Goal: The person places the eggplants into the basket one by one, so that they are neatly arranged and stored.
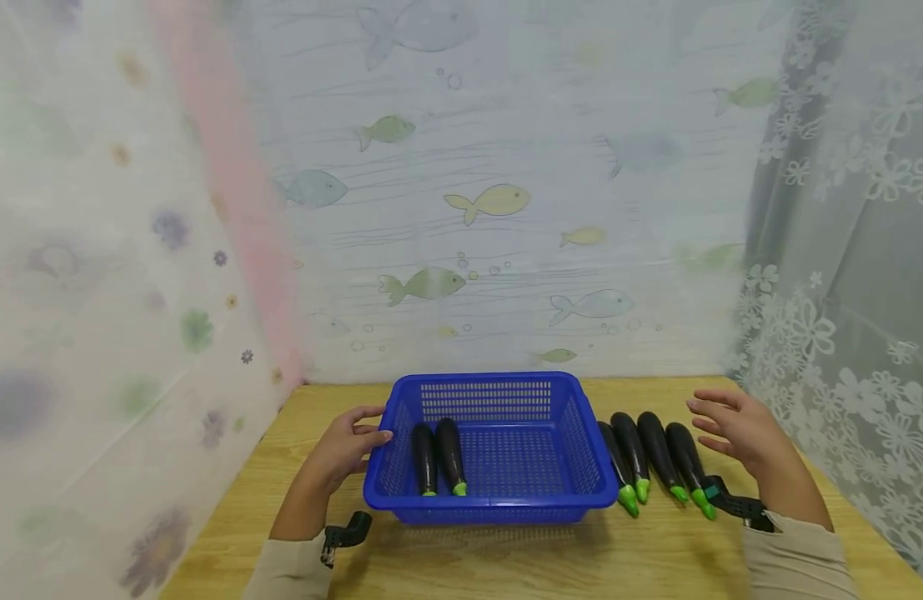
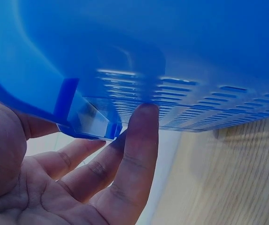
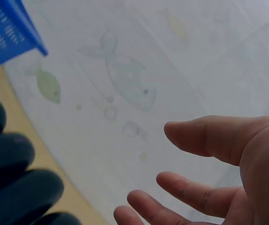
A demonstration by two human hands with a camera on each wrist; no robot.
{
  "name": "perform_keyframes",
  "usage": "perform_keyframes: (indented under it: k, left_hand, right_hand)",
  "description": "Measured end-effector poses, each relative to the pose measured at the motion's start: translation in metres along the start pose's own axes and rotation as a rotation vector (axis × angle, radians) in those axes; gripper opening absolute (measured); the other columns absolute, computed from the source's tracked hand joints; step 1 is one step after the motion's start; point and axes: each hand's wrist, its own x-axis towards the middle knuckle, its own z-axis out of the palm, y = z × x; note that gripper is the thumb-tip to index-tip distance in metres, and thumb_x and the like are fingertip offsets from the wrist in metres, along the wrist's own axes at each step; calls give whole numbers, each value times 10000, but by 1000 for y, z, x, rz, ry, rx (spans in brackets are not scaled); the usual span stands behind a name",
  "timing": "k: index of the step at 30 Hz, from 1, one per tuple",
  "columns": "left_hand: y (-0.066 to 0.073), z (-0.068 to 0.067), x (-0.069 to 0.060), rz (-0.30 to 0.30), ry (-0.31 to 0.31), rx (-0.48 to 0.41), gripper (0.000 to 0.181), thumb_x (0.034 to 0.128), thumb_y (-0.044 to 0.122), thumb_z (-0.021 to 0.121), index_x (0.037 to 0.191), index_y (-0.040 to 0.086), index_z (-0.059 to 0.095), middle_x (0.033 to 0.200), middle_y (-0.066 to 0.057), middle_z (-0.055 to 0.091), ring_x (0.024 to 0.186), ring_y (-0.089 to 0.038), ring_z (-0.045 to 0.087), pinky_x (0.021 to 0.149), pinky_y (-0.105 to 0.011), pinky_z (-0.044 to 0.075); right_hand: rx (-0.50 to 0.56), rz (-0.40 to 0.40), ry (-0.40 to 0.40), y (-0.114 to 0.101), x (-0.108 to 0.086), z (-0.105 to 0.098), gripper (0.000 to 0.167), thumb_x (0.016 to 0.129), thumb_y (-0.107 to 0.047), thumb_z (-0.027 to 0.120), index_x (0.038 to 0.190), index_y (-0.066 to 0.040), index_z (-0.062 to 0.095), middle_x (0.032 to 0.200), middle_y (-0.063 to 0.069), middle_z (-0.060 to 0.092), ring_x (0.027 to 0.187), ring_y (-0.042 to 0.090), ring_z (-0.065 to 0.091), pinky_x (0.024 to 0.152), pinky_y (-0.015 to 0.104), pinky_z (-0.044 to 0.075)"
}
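Observation:
A blue plastic basket (image 1: 494, 502) stands on the table with two dark eggplants (image 1: 449, 454) lying side by side in its left part. The left hand (image 1: 344, 447) is at the basket's left side, its thumb over the rim; in the left wrist view its fingers (image 2: 141, 140) reach under the rim against the slotted wall. Several eggplants (image 1: 659, 454) with green stem ends lie in a row right of the basket. Above and right of that row the right hand (image 1: 746, 429) hovers, fingers spread and holding nothing; in the right wrist view the eggplants (image 3: 24, 197) are left of its fingers.
The wooden table (image 1: 461, 567) extends around the basket. Behind it hangs a pale curtain (image 1: 506, 275) printed with fish, with a flowered sheet (image 1: 116, 333) on the left and a lace curtain (image 1: 844, 333) on the right. Each wrist wears a black strap mount (image 1: 734, 504).

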Motion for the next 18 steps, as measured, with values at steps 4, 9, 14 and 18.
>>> perform_keyframes:
  k: [4, 9, 14, 18]
  left_hand:
    - [0, -2, -2, 8, -4, 4, 576, 975, 125, 714, 1500, 72, 481, 1306, -269, 669, 1091, -385, 721, 821, -581, 622]
    - [1, -3, -6, 9, -4, -7, 579, 979, 116, 707, 1507, 65, 474, 1313, -279, 662, 1085, -371, 721, 813, -574, 626]
    - [3, -1, -6, 14, -13, -19, 585, 974, 118, 713, 1508, 70, 478, 1305, -269, 670, 1080, -363, 722, 808, -570, 628]
    - [2, -1, -3, 14, -9, -13, 582, 972, 129, 718, 1505, 87, 487, 1310, -253, 672, 1074, -355, 727, 807, -566, 629]
  right_hand:
    - [-26, 72, 9, 15, 7, -3, 871, 1049, -512, 538, 1602, 75, 209, 1637, 332, 252, 1414, 476, 440, 922, 333, 613]
    - [-16, 166, 14, 33, 14, -3, 910, 1032, -533, 560, 1612, 61, 189, 1646, 330, 221, 1401, 478, 432, 904, 331, 616]
    - [-18, 202, 2, 43, 17, -5, 936, 1011, -517, 610, 1600, 85, 201, 1597, 367, 290, 1081, 174, 664, 856, 342, 627]
    - [-22, 234, -8, 45, 18, -5, 926, 1006, -485, 636, 1585, 105, 217, 1548, 390, 352, 942, 76, 674, 816, 353, 631]
